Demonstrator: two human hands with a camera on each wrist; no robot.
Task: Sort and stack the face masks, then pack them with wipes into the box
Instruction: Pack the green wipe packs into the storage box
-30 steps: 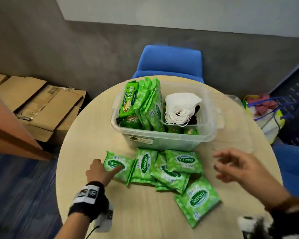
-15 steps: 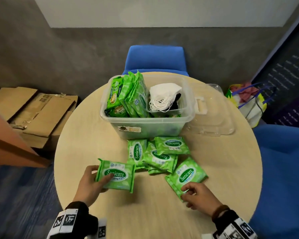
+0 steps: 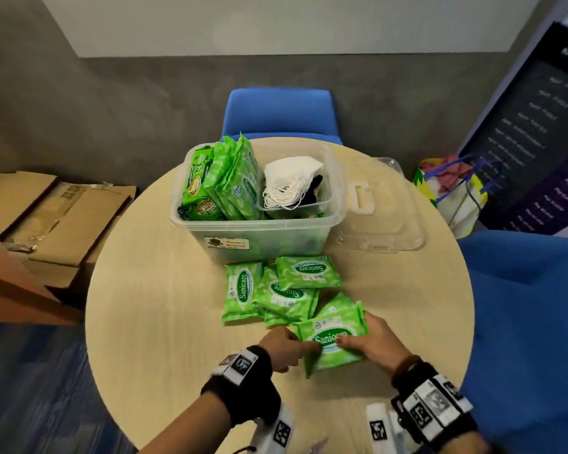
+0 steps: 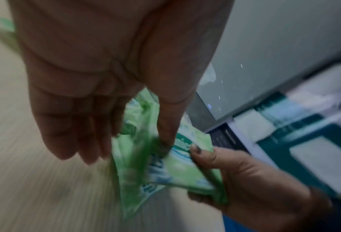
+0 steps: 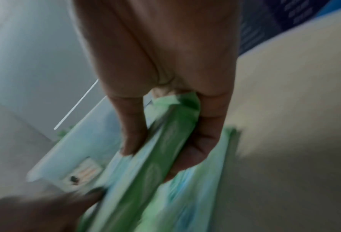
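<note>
A green Sanicare wipes pack (image 3: 333,339) lies at the table's near side, held from both ends. My left hand (image 3: 309,347) pinches its left edge, thumb on top (image 4: 165,135). My right hand (image 3: 345,339) grips its right end between thumb and fingers (image 5: 159,157). In the blurred right wrist view a second green pack (image 5: 201,188) shows under the gripped one. Three more wipes packs (image 3: 286,294) lie overlapping in front of the clear plastic box (image 3: 259,247). The box holds upright wipes packs (image 3: 230,181) on its left and white face masks (image 3: 289,181) in an inner tray.
The box's clear lid (image 3: 381,221) lies flat to its right. The round wooden table (image 3: 151,306) has bare room left and right. A blue chair (image 3: 281,113) stands behind it, another blue seat (image 3: 525,306) at the right. Cardboard (image 3: 56,211) lies on the floor at left.
My left hand carried its wipes pack rightward to meet the right hand's pack. Both hands now hold the packs together near the table's front. The head view tilted down.
</note>
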